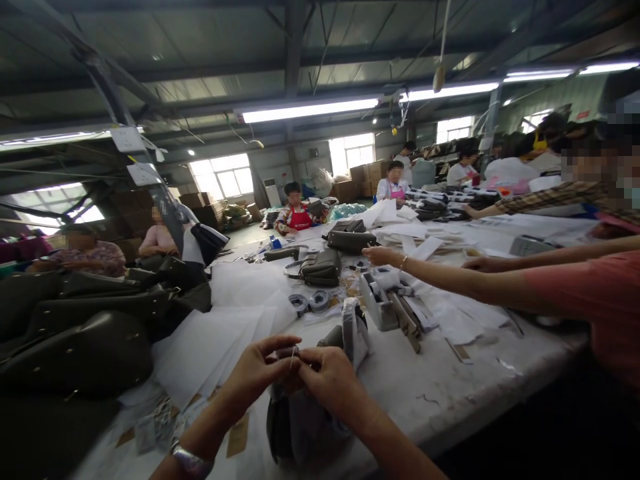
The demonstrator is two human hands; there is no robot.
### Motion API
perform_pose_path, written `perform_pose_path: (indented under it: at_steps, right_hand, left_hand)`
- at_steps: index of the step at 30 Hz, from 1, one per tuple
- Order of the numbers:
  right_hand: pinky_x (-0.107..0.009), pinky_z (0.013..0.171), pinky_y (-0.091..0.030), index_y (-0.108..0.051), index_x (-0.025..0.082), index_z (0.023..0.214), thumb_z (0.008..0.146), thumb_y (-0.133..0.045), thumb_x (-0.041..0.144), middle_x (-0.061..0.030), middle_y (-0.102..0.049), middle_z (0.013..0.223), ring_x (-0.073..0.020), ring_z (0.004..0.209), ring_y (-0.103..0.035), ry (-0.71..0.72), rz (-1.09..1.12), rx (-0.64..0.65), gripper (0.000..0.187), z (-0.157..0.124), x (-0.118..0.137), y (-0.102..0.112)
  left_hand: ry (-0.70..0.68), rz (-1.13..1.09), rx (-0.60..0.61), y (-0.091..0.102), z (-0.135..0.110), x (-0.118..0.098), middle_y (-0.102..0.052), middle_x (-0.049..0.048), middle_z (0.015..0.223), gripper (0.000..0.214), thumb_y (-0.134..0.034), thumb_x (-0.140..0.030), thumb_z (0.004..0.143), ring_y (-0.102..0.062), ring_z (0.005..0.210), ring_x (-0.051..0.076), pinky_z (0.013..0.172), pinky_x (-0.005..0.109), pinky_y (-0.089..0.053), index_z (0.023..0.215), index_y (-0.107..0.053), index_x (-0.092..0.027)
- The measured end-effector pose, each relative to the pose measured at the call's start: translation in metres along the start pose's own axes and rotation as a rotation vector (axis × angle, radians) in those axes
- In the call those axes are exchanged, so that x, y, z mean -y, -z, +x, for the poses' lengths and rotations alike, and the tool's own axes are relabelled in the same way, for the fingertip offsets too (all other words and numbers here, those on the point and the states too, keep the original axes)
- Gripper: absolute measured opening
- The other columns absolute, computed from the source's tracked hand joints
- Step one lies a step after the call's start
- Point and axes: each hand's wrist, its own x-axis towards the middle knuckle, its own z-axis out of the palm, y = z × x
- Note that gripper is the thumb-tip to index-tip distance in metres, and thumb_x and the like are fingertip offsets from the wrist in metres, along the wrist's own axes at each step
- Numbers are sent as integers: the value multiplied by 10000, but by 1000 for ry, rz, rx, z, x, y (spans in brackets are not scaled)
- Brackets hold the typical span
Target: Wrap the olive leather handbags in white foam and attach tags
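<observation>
While the left grip (253, 370) and right grip (333, 381) both pinch a small strap-like piece (287, 351), the dark bag (280, 433) is just below them, at the worktop (480, 400). Looks partway: handle (356, 330) beyond the right grip already white-wrapped; pinched piece seems unfinished, too small to confirm. Loose white sheets (213, 340) left of the grips.

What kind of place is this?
Probably a bag factory or packing workshop: there's a pile of dark bags at the picture's left, a long worktable strewn with white sheets, and strip lights under a metal roof.
</observation>
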Motion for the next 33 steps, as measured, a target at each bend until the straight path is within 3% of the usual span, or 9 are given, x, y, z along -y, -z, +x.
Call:
perform_pose_path:
  at_steps: [6,11,15,17,23,25,28,30,33]
  right_hand:
    - [-284,803,-480,-773,231,1050,823,-662,312,-38,-685,955,-204,922,-609,-77,403,94,266,-4,-1,1]
    - [-273,764,-480,-734,198,1144,841,-684,468,-55,-696,935,-188,877,-632,-304,828,70,409,-15,-6,-5]
    - [-271,820,-481,-803,198,858,834,-712,422,-63,-685,1024,-189,940,-621,-140,600,-65,243,-19,-14,-10]
    - [-295,893,-480,-804,215,857,846,-704,369,-66,-697,1020,-203,989,-629,-30,451,-106,185,-19,-17,-11]
    - [-331,924,-510,-785,237,914,864,-665,257,-62,-717,1004,-209,986,-658,129,212,-144,132,-24,-25,-13]
    - [-338,952,-503,-778,241,950,871,-645,236,-63,-713,1039,-211,1016,-652,169,167,-154,155,-26,-26,-14]
    - [-343,979,-494,-767,238,1000,888,-595,201,-69,-702,1085,-212,1053,-641,211,144,-151,208,-28,-27,-13]
    - [-352,994,-486,-768,233,984,904,-569,209,-71,-704,1081,-215,1057,-639,197,148,-158,216,-29,-26,-9]
    - [-374,960,-509,-759,226,996,910,-589,289,-76,-714,1061,-234,1018,-656,119,218,-130,202,-37,-18,6]
  left_hand:
    - [-271,496,-113,-7,-14,-25,-697,-4,875,329,-657,-301,810,-656,773,158,739,261,-510,1135,-707,-288]
    - [-158,437,-286,-6,-28,-15,-675,-5,906,566,-679,-451,793,-644,691,148,687,279,-530,1325,-574,-288]
    - [-87,248,-399,1,-30,-5,-667,19,915,694,-715,-519,747,-659,716,165,678,290,-551,1353,-544,-226]
    - [-106,257,-486,3,-33,-9,-665,22,932,673,-731,-517,740,-649,717,149,660,262,-547,1329,-572,-232]
    - [-376,471,-754,-6,-63,-39,-684,16,936,459,-711,-417,817,-635,703,119,637,216,-538,1241,-636,-256]
    - [-581,670,-717,-22,-77,-39,-709,18,898,343,-692,-295,851,-652,723,129,705,235,-548,1192,-666,-261]
    - [-878,944,-358,-52,-94,-15,-752,43,941,358,-582,-109,895,-679,790,154,796,277,-551,1188,-678,-291]
    - [-902,1038,-97,-67,-103,13,-760,61,997,398,-535,-106,918,-689,784,166,774,292,-564,1243,-646,-309]
    - [-800,963,-80,-71,-115,60,-770,62,965,401,-496,-136,940,-705,756,178,716,294,-581,1285,-617,-300]
